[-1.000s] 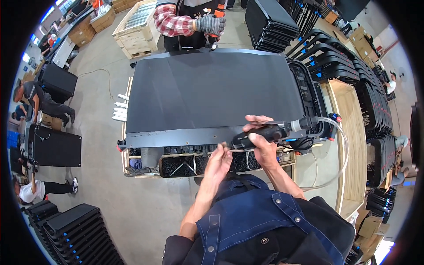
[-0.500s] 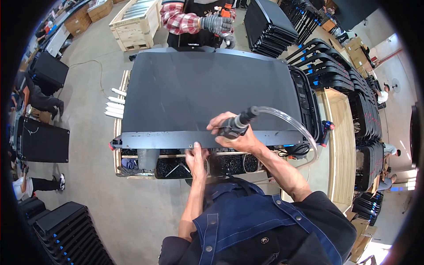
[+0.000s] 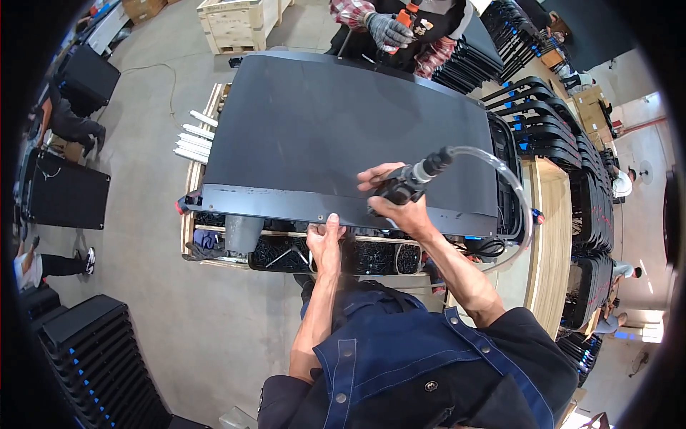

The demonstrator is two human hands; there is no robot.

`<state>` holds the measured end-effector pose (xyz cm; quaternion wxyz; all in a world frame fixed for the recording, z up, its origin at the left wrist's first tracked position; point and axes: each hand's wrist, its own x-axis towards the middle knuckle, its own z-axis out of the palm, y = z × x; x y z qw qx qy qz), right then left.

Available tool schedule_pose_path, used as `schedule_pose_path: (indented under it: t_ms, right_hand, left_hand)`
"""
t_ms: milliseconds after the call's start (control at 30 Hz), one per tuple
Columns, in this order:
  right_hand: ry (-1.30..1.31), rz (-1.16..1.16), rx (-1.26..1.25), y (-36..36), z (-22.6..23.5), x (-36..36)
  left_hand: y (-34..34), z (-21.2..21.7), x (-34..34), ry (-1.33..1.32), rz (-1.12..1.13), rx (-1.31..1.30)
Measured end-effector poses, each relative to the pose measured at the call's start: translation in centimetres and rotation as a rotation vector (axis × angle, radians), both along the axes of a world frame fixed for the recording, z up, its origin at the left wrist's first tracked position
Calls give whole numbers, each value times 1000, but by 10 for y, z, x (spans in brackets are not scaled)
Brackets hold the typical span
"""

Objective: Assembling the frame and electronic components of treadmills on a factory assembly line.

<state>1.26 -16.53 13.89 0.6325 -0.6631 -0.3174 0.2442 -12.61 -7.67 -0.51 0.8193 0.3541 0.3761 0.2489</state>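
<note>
A wide dark panel [image 3: 343, 129] with a grey metal strip along its near edge [image 3: 279, 202] lies in front of me on a wooden crate. My left hand [image 3: 326, 243] pinches that edge, thumb on top beside a small hole or screw, fingers underneath. In my right hand [image 3: 409, 214] is an air screwdriver [image 3: 401, 187], held tilted over the panel's near right part. A clear hose [image 3: 518, 189] curves from its upper end down to the right. The tool's tip is hidden by my hand.
Compartments of small black screws [image 3: 371, 256] and a grey cup [image 3: 243, 234] sit below the near edge. White tubes [image 3: 194, 139] stick out at the left. Across the panel a gloved co-worker [image 3: 389, 32] holds an orange tool. Black frames [image 3: 536, 121] are stacked at the right.
The panel has turned slightly, its right end now nearer me than its left. My right hand with the air screwdriver has shifted right. The co-worker appears farther right; the view has also shifted.
</note>
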Motion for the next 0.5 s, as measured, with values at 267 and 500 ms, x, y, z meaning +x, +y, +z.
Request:
schedule_pose_path:
  t_ms: [267,500]
  right_hand:
    - [-111,-191,-188,-38,-32,-31]
    - [115,-14,-634,-57,-118,-102]
  left_hand:
    - [20,-27,-22,22,-229,18]
    - [84,-145,-111,748,-386,960]
